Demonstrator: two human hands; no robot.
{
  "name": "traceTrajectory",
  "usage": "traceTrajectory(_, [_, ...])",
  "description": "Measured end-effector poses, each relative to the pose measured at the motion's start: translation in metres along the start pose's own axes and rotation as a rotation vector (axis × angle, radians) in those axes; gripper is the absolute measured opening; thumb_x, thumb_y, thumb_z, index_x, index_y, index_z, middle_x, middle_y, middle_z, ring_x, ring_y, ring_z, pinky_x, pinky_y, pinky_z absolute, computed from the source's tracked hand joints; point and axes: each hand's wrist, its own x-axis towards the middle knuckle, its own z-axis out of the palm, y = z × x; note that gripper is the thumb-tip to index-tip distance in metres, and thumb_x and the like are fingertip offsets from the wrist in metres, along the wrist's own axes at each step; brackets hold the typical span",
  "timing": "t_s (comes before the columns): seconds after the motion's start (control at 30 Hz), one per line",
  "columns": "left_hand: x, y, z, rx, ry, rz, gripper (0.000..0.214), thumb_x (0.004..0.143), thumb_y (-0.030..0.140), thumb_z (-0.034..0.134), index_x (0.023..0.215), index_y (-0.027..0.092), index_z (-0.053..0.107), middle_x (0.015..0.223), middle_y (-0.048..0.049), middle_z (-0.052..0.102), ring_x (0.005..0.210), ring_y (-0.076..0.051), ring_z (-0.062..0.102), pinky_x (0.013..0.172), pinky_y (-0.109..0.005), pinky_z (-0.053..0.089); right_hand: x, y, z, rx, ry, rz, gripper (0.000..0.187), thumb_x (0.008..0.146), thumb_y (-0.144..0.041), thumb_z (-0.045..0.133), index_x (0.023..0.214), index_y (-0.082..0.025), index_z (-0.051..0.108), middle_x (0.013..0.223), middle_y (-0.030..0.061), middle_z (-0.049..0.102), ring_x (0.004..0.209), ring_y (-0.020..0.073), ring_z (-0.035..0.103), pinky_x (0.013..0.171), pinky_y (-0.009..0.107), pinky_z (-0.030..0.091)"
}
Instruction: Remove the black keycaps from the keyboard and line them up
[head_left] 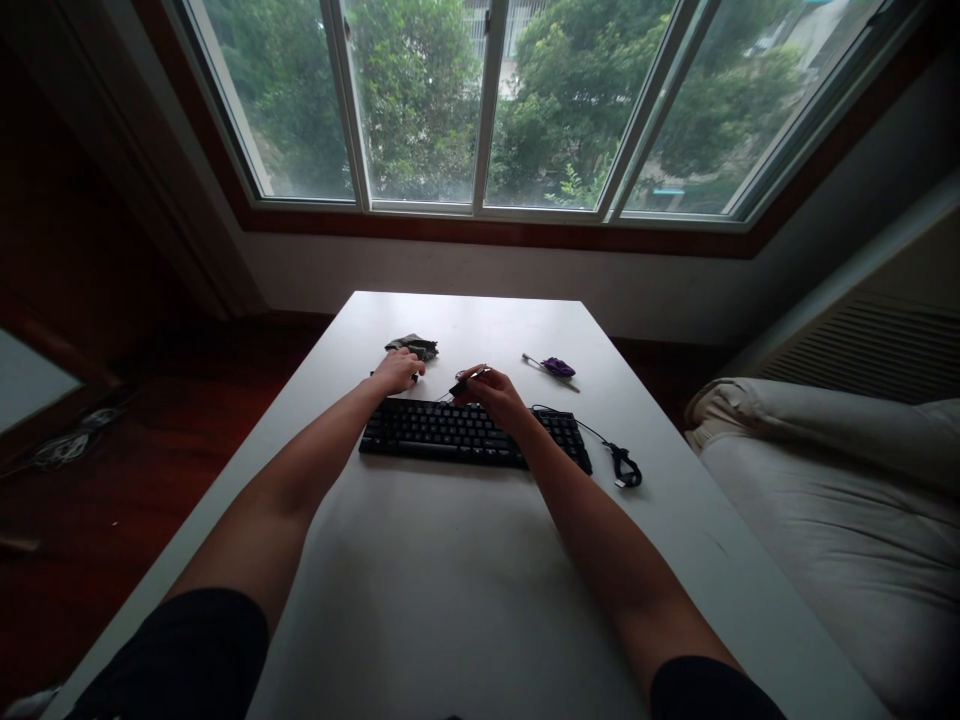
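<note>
- Dark item (459, 388): could drop onto the keyboard (442, 432) if the fingertip pinch of the right hand (491, 392) loosens; likely cause, small contact area.
- Thin cord (444, 397): could snag if joined to the item; connection cannot be confirmed.
- Item position: between the right fingertips, projecting toward the left hand (397, 372), near the keyboard's far edge.
- Right fingers: bent, grasping the item.
- Left fingers: lowered, lightly curled; cannot tell whether they grasp the black piece (415, 378) showing beside them.
- Keyboard: below the right fingers, extending toward the person.
- Crumpled cloth (412, 347): just beyond the left fingers.
- Purple bundle (558, 367): right of the right fingers, well apart.
- Bundled cable (624, 465): right of the right fingers, nearer the person, on the table (442, 570).
</note>
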Motion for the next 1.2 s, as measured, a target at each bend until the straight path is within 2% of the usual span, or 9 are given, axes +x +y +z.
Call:
traceTrajectory(0.53, [-0.004,-0.004,0.003,-0.011,0.023,-0.014,0.033,0.079,0.028,0.066,0.11,0.025,0.076,0.116,-0.0108,0.071,0.113,-0.033,0.052,0.098,-0.047,0.037,0.0,0.002,-0.001,-0.029,-0.007,0.014,0.039,0.078,-0.048,0.083,0.1,-0.018,0.071,0.083,0.0049,0.077,0.073,0.021,0.075,0.073,0.037,0.062])
traceTrajectory(0.7, [-0.009,-0.002,0.003,-0.039,0.082,-0.022,0.035,0.079,0.028,0.068,0.113,0.025,0.075,0.116,-0.0101,0.07,0.115,-0.033,0.053,0.1,-0.047,0.038,0.006,0.008,-0.005,-0.063,0.069,0.018,0.041,0.078,-0.05,0.081,0.1,-0.018,0.069,0.085,0.0048,0.076,0.072,0.02,0.074,0.071,0.036,0.062])
traceTrajectory(0.87, [-0.029,0.02,-0.003,-0.123,0.206,-0.068,0.03,0.09,0.035,0.061,0.115,0.024,0.074,0.121,-0.0093,0.069,0.118,-0.032,0.053,0.102,-0.046,0.04,0.014,0.018,-0.017,-0.115,0.275,-0.019,0.04,0.08,-0.053,0.077,0.1,-0.02,0.065,0.083,0.0017,0.072,0.068,0.0173,0.072,0.065,0.031,0.061])
traceTrajectory(0.97, [-0.049,0.043,-0.005,-0.21,0.168,-0.022,0.036,0.094,0.047,0.057,0.119,0.025,0.072,0.121,-0.0077,0.069,0.115,-0.029,0.057,0.101,-0.043,0.042,0.017,0.022,-0.023,-0.178,0.321,-0.046,0.041,0.081,-0.056,0.074,0.1,-0.021,0.064,0.083,0.0016,0.071,0.067,0.0166,0.071,0.063,0.031,0.06])
traceTrajectory(1.07, [-0.071,0.064,-0.005,-0.239,0.081,0.054,0.056,0.091,0.064,0.058,0.131,0.026,0.066,0.131,-0.0095,0.066,0.124,-0.031,0.055,0.106,-0.042,0.041,0.019,0.024,-0.024,-0.281,0.31,-0.074,0.042,0.082,-0.058,0.071,0.1,-0.02,0.064,0.081,0.0018,0.071,0.065,0.016,0.07,0.063,0.03,0.06])
traceTrajectory(1.2, [-0.089,0.077,-0.001,-0.215,0.01,0.099,0.089,0.077,0.074,0.068,0.148,0.025,0.05,0.146,-0.0126,0.056,0.134,-0.036,0.049,0.113,-0.044,0.036,0.019,0.03,-0.02,-0.472,0.278,-0.116,0.038,0.087,-0.054,0.067,0.104,-0.021,0.065,0.079,0.0014,0.07,0.067,0.0165,0.07,0.066,0.03,0.058])
